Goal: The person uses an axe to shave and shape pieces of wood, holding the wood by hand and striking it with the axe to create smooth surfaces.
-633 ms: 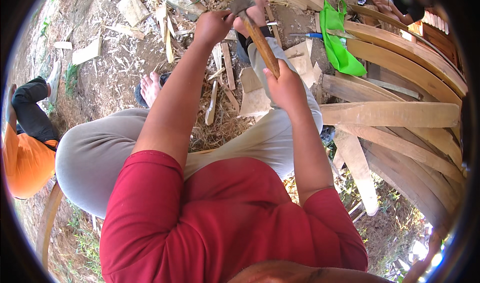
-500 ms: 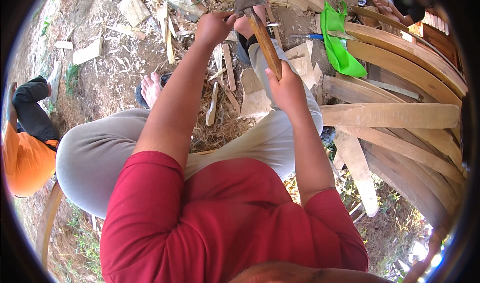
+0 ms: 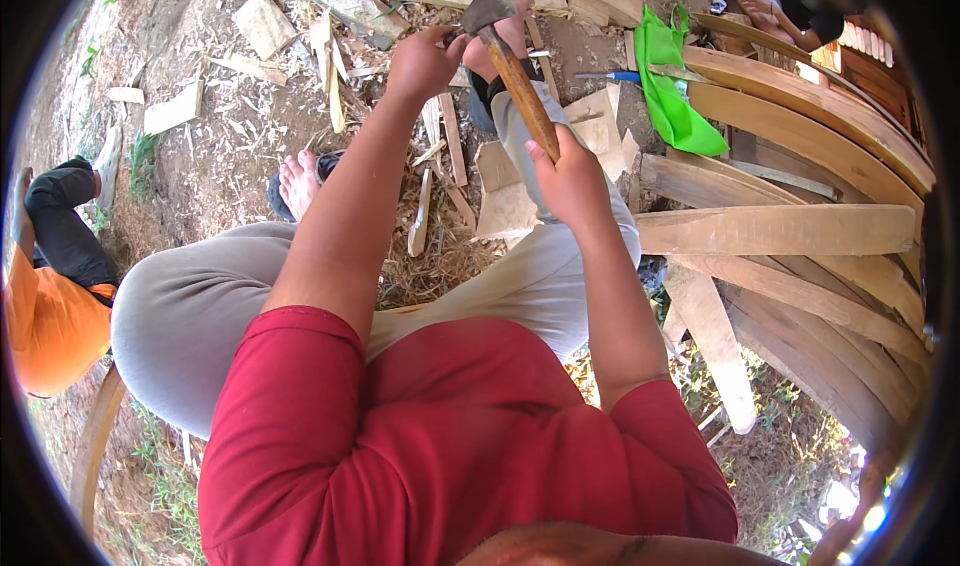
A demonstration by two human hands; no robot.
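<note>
My right hand [image 3: 572, 178] is wrapped around the lower part of a wooden axe handle [image 3: 520, 91]. The dark metal axe head [image 3: 488, 6] points up and away, above my bare foot at the far side. My left hand [image 3: 422, 64] is closed in a pinch beside the blade. Something small and dark shows at its fingertips, too small to name; whether the fingers touch the metal is unclear. Below the hands lie a piece of cardboard [image 3: 505, 186] and a thin wood offcut [image 3: 421, 216] on the ground.
Long curved planks [image 3: 780, 231] are piled at my right, with a green bag [image 3: 672, 91] and a blue-handled tool [image 3: 622, 76] at their far end. Wood chips [image 3: 240, 156] litter the ground. A person in orange [image 3: 55, 316] is at the left; another person [image 3: 800, 11] sits far right.
The axe head has tipped slightly left and toward me. Both hands keep nearly the same place and hold; my left fingertips have shifted a little beside the blade.
</note>
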